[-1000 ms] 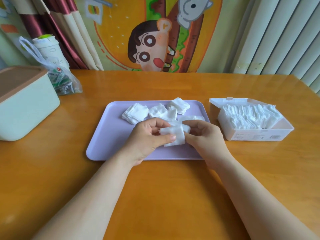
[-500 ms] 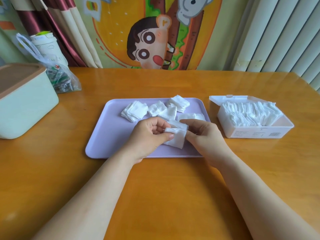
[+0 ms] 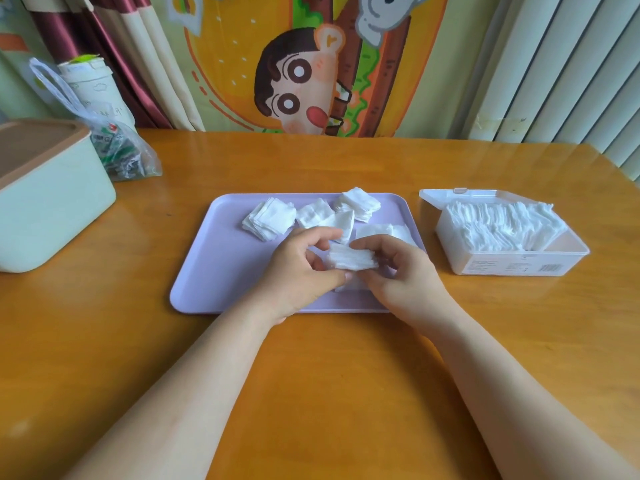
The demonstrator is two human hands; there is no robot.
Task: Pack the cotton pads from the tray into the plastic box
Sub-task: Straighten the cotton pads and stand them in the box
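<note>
A lilac tray (image 3: pixel 207 271) lies on the wooden table in front of me. Small heaps of white cotton pads (image 3: pixel 268 218) lie along its far side. Over the tray's near right part, my left hand (image 3: pixel 298 275) and my right hand (image 3: pixel 398 275) together grip a stack of cotton pads (image 3: pixel 351 260) between fingers and thumbs. To the right of the tray stands the clear plastic box (image 3: pixel 512 265), lid open at the back, filled with upright pads except for a gap at its right end.
A pale green bin with a brown lid (image 3: pixel 45 202) stands at the left edge. Behind it are a plastic bag (image 3: pixel 121 157) and a white tub (image 3: pixel 90 84). A curtain and cartoon cloth hang behind the table.
The stack between my hands has been turned from standing on edge to lying flatter, and both hands have closed in around it. The view has tilted slightly.
</note>
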